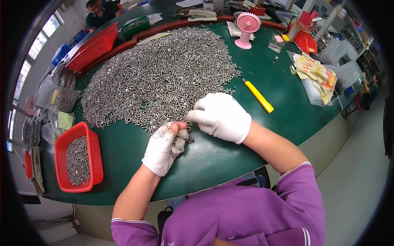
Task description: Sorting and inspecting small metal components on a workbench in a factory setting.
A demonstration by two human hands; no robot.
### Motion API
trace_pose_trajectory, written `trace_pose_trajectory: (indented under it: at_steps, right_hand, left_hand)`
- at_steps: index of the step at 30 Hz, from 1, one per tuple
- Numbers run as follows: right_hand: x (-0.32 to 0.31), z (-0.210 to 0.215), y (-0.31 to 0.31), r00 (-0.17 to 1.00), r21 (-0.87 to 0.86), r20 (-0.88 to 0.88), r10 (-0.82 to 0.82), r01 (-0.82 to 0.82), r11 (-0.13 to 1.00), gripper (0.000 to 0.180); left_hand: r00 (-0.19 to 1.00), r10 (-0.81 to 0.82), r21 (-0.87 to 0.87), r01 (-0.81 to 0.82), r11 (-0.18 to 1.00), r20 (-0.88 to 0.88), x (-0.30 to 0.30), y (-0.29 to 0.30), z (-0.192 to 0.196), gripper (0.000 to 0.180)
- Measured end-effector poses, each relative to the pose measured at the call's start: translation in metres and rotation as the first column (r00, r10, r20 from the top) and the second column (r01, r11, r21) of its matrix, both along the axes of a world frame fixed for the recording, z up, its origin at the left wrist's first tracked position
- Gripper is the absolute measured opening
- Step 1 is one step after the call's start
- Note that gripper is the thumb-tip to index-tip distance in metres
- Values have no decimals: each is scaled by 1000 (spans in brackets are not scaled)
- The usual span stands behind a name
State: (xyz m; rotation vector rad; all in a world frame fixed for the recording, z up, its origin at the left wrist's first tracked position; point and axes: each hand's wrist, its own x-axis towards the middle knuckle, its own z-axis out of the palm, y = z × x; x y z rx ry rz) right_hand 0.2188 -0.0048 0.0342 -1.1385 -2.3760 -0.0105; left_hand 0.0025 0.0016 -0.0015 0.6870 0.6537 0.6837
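A broad heap of small silvery metal pins [160, 74] covers much of the green tabletop. At its near edge my left hand [159, 151], in a white glove with the thumb bare, is closed with its fingers curled. My right hand [225, 118], also in a white glove, reaches over the edge of the heap with its fingers bent together. Its fingertips are beside the left thumb. Whatever the fingers hold is too small or hidden to make out. A few loose pins lie right by the left fingertips.
A red basket [98, 160] part filled with pins stands at the left. Right of the heap lies a yellow box cutter [259, 97]. Farther back are a pink fan [248, 25], a clear box [276, 43] and a yellow cloth [316, 76]. Another person [102, 14] sits beyond the table.
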Motion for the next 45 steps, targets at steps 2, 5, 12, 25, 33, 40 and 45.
trace_pose_trajectory:
  at_steps: [2,5,12,25,33,40,45]
  right_hand:
    - [8,-4,5,957,30,118,-266,265,964,21]
    - [18,-11,12,942,65,-144,-304,315,947,19]
    - [0,-10,2,901,-229,-429,66,-179,957,14]
    - [-2,-19,4,931,-194,-365,24,-101,976,15]
    - [4,-18,8,981,-213,-148,-123,90,973,14]
    - [-3,-26,5,993,-188,-20,-113,108,976,13]
    - [5,-29,7,985,-245,-42,-169,154,957,13]
  left_hand:
    - [997,27,-18,-29,999,-68,1,-2,2,23]
    - [999,10,-17,-11,1000,-49,-1,-1,1,21]
    - [995,-63,-57,68,996,82,1,-2,1,17]
    - [990,-142,4,142,990,-12,0,-4,4,19]
    - [993,-97,19,98,995,-73,-3,-3,10,26]
    - [1000,-16,34,15,999,17,-4,-1,2,29]
    - [997,-56,27,55,998,52,-5,1,0,27]
